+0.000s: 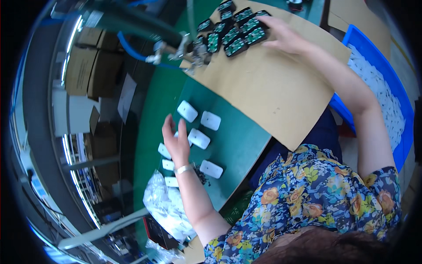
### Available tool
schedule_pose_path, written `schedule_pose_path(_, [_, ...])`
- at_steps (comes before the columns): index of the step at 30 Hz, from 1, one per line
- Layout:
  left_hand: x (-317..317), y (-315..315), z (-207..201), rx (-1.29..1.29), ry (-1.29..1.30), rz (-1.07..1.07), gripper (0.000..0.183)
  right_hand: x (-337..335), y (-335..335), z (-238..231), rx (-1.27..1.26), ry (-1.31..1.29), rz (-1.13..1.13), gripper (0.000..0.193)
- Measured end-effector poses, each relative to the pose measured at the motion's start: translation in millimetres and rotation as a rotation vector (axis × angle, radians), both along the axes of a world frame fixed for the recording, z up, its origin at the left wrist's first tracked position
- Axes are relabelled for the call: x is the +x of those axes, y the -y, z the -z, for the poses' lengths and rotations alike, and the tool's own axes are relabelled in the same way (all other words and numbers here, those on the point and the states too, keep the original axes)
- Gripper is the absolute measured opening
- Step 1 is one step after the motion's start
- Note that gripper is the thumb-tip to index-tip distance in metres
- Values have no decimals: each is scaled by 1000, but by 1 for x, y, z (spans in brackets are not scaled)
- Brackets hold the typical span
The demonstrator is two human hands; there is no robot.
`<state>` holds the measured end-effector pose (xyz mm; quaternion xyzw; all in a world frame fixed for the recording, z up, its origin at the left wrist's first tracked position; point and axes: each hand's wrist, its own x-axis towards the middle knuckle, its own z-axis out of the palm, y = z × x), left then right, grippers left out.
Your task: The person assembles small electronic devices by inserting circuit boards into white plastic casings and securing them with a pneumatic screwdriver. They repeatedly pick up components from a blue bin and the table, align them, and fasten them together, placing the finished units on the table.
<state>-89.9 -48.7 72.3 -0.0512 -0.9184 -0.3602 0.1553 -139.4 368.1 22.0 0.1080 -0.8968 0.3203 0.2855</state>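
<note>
Head view: the right hand (285, 38) reaches to the top of the frame, thumb and fingers spread apart, at the right edge of a cluster of black cases (236, 46) holding green boards (255, 35). Its fingertips overlap the nearest cases, but whether they touch cannot be told; nothing shows clamped between them. The cases sit close together on a brown cardboard sheet (263, 83), mostly board side up — perhaps so the boards face the person, with the sheet sparing them the hard table (239, 145).

The left hand (177, 143), left of centre, hangs over the white covers (199, 139), its thumb and forefinger apart. White shows behind the fingers, and no cover is plainly gripped, though the hand hides part of what lies beneath. The covers lie flat and singly on the table, apart from the cardboard; such spacing probably makes each easy to pick up. Below them, near the wrist, is a scatter of tiny dark pieces (203, 177), too small to identify, seemingly kept within a short reach.

A clear bag (154, 191) with white contents slumps at the lower left, while a blue bin (409, 123) of white pieces stands at the right — its raised rim likely keeps the loose heap together. A metal fitting (200, 55) with a blue hose (131, 49) juts in beside the cases, upper left of centre.
</note>
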Motion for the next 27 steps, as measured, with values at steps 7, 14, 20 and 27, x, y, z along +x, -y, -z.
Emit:
schedule_pose_path(7, [90, -54, -3, 41, 6, 226, 37, -19, -8, 20, 161, -296, 7, 58])
schedule_pose_path(14, [119, -135, 19, 593, 484, 686, 38, 87, -8, -1, -89, -162, -13, 54])
schedule_pose_path(20, [111, -200, 35, 994, 1743, 733, 62, 258, 16, 10, -259, 81, -300, 52])
schedule_pose_path(27, [111, -219, 61, 869, 2106, 672, 42, 299, 27, 27, -352, 135, -163, 54])
